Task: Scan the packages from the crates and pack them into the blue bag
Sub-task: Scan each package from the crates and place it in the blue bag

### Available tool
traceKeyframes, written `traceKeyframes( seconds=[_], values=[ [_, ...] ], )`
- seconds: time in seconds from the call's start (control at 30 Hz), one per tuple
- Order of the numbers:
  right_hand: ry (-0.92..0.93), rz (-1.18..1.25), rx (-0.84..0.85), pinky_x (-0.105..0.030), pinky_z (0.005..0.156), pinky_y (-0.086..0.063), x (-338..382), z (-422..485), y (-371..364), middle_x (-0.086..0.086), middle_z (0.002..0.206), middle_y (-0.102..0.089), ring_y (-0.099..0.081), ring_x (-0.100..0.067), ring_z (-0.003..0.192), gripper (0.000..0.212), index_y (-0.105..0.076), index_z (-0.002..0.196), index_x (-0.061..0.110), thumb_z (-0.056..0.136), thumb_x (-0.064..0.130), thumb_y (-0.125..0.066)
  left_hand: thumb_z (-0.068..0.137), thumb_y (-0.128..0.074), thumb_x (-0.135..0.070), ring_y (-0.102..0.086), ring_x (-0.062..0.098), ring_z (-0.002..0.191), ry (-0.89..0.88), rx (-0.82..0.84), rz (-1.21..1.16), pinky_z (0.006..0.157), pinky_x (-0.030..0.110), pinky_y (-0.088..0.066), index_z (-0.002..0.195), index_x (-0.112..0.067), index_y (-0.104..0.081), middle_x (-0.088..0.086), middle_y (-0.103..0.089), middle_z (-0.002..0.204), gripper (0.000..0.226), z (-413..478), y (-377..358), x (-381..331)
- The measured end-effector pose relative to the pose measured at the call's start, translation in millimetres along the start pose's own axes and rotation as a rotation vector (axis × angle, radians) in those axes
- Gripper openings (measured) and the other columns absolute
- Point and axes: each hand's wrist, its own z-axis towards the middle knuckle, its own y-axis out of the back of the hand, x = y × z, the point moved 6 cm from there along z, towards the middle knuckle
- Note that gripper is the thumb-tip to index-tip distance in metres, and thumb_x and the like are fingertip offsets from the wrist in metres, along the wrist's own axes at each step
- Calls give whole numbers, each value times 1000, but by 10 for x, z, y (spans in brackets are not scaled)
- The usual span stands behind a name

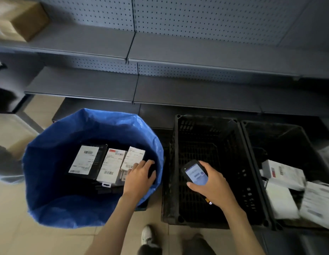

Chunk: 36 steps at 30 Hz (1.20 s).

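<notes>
**A:** Where are the hands?

**B:** The left hand [139, 178] is down inside the blue bag [90, 126], lower centre of the frame. Its fingers are loosely bent, with the fingertips touching the white-labelled package [133, 157], the rightmost of three. It is dark under the palm, so I cannot tell whether it grips anything.

**A:** And the other?

**B:** The right hand [213, 188] is wrapped round a handheld scanner [196, 173]. The screen is lit and facing up, and it is held over the middle crate [206, 129].

**A:** What lies in the bag?

**B:** Three packages side by side, labels up. There is that one, a middle package [111, 166] touching it, and on the left a black package [86, 159] with a big white label.

**A:** Further right?

**B:** A second crate [270, 124] sits just beside the first, at the right edge, with white parcels [283, 173] piled in it. They are blurred.

**A:** Around that?

**B:** Grey shelves [82, 83] with pegboard backs fill the top. A cardboard box [22, 17] sits on the upper shelf, upper left. A white shoe [147, 234] stands on the tiled floor [13, 236] at the bottom.
</notes>
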Motion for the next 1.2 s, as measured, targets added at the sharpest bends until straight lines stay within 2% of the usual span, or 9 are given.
traceKeyframes(
  seconds=[0.13,0.27,0.37,0.53,0.73,0.8,0.9,1.0,1.2],
  values=[
    [-65,35,-71,-28,80,-60,-428,-198,337,26,115,-63,-64,0,104,78,-51,138,44,70,58,-86,97,-56,-40,-60,26,100,-123,-4,15,83,45,-52,125,-26,-58,-2,-64,109,31,85,-127,-645],
    [-129,59,-111,-34,81,-61,-930,-360,718,26,117,-62,-65,-4,104,82,-49,142,43,71,60,-84,97,-57,-39,-62,24,101,-233,-5,31,79,45,-55,130,-27,-57,-4,-65,108,36,160,-392,-1320],
    [-154,89,-157,-34,79,-62,-1375,-467,1042,23,121,-64,-67,-9,103,85,-49,143,42,68,63,-83,98,-56,-40,-61,21,102,-291,29,45,80,43,-56,130,-27,-56,-6,-63,110,35,211,-662,-1818],
    [-190,132,-204,-32,86,-59,-2107,-632,1670,31,108,-64,-65,-2,101,75,-54,137,42,72,54,-87,99,-56,-41,-60,20,107,-374,79,83,82,44,-57,130,-27,-56,-7,-62,115,34,304,-1142,-2700],
    [-224,109,-295,-29,85,-56,-2947,-821,2453,24,112,-66,-64,-5,103,72,-54,134,43,70,54,-86,99,-58,-40,-58,24,110,-475,103,124,82,46,-56,124,-26,-60,-5,-60,118,29,416,-1679,-3745],
    [-260,109,-341,-33,86,-57,-3206,-923,2693,23,113,-66,-64,-6,103,75,-54,134,43,67,57,-85,99,-58,-40,-57,23,110,-510,124,151,82,45,-55,123,-26,-60,-5,-59,117,28,441,-1847,-4069],
    [-298,145,-382,-38,86,-59,-3576,-1055,2968,22,114,-67,-66,-6,103,82,-54,134,42,60,65,-80,98,-58,-40,-54,23,115,-560,186,216,88,44,-52,129,-27,-57,-5,-57,122,34,492,-2110,-4511],
    [-325,201,-404,-41,85,-61,-3863,-1138,3138,24,109,-67,-66,-3,100,78,-55,132,41,61,59,-85,97,-60,-40,-52,26,121,-589,261,266,95,46,-48,134,-26,-57,-2,-55,129,40,594,-2374,-4817],
    [-324,298,-397,-35,86,-61,-4214,-1202,3256,27,107,-67,-65,5,99,77,-54,130,47,63,58,-90,89,-69,-40,-38,27,136,-601,378,383,106,46,-40,140,-29,-51,1,-40,147,55,952,-2800,-5043]
  ],
)
